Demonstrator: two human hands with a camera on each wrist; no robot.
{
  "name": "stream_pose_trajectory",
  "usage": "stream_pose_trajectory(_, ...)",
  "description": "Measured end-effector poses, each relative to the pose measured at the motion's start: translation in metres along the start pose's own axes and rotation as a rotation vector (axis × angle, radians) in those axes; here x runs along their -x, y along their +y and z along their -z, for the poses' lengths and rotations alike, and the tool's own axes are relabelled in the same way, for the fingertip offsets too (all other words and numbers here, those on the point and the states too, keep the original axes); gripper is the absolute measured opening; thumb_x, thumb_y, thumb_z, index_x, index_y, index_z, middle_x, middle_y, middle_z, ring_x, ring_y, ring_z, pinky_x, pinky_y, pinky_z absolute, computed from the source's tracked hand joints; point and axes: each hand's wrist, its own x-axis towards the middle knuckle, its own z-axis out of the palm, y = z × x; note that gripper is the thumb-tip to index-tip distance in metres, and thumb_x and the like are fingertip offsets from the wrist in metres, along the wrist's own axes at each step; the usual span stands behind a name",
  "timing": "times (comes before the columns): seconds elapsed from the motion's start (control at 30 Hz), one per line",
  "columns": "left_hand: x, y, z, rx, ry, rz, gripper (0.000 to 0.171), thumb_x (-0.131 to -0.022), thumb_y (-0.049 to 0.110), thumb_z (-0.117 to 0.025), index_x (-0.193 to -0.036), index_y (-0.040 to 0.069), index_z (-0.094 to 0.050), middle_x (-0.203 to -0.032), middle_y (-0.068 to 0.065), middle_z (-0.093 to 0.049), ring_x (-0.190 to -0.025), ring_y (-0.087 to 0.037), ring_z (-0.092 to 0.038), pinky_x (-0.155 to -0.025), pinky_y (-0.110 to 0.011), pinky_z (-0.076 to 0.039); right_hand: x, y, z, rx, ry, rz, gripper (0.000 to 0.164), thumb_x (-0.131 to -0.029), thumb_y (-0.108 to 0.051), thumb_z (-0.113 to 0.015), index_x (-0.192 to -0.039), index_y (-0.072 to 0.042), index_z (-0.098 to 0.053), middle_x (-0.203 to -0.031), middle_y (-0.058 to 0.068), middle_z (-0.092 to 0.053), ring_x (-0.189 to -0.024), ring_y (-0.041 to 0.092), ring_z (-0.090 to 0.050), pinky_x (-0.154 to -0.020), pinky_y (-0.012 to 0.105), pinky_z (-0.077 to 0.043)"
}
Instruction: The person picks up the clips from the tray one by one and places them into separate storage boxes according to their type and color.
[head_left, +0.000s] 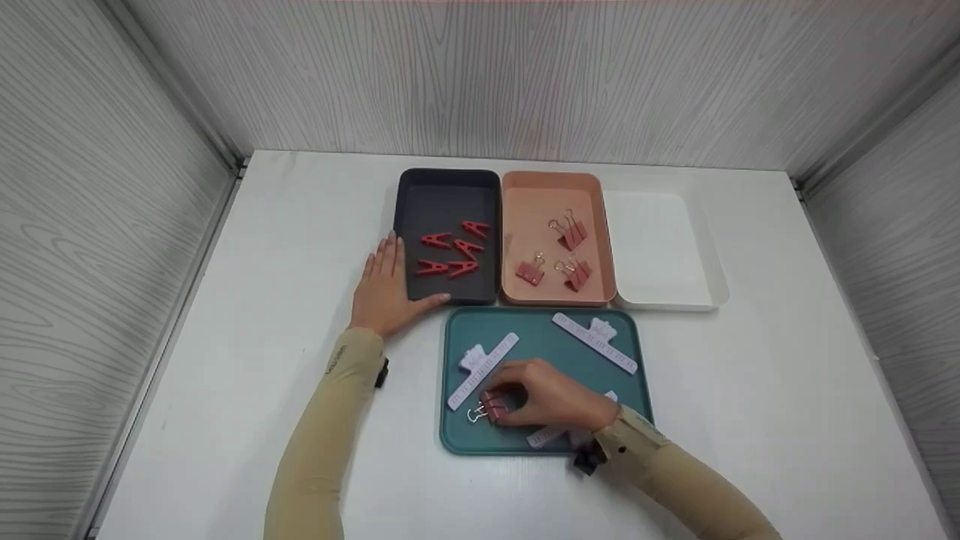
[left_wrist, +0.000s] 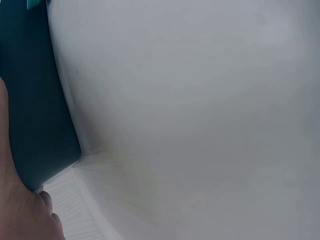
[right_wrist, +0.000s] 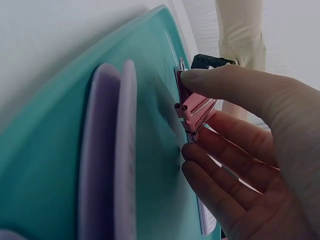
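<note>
Over the teal tray [head_left: 540,330], my right hand [head_left: 551,395] pinches a pink binder clip [head_left: 493,406] between thumb and fingers. The right wrist view shows that binder clip [right_wrist: 192,102] at the tray's surface, thumb on one side. Around it on the tray lie lilac ruler clips: one [head_left: 484,371] at the left, one [head_left: 595,343] at the upper right, another [head_left: 547,435] partly hidden under my right hand. My left hand [head_left: 386,289] lies with straight fingers along the left side of the black tray [head_left: 442,196], its thumb at the near edge.
Several red clothespins [head_left: 466,249] lie in the black tray. Beside it, an orange tray [head_left: 540,196] holds three pink binder clips [head_left: 571,234]. A white tray [head_left: 660,232] stands to their right. Wood-grain panels [head_left: 517,82] border the white table [head_left: 772,390] at the back and sides.
</note>
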Motion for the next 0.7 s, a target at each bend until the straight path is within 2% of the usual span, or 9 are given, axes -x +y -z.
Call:
stream_pose_trajectory(0.27,0.0005,0.0001,-0.0011,-0.003,0.012,-0.001,0.133,-0.077,0.094,-0.044,-0.162,-0.001,-0.005,-0.169,-0.017,-0.002,-0.155,-0.029,0.001,-0.123,-0.038,0.003,0.0005,0.0026,0.0011,-0.013,0.008,-0.005,0.039,-0.092,-0.029,-0.08,-0.129,-0.018,-0.072,-0.114,-0.014,-0.067,-0.102,0.007,-0.059,-0.094,0.026,-0.052)
stream_pose_trajectory(0.7,0.0018,0.0027,0.0028,-0.014,-0.018,0.001,0.132,-0.078,0.093,-0.043,-0.161,-0.001,-0.002,-0.169,-0.017,0.002,-0.155,-0.028,0.004,-0.123,-0.037,0.006,0.0032,0.0009,0.0039,-0.03,0.032,-0.022,0.04,-0.092,-0.027,-0.079,-0.131,-0.017,-0.071,-0.121,-0.013,-0.066,-0.111,0.007,-0.059,-0.102,0.026,-0.048)
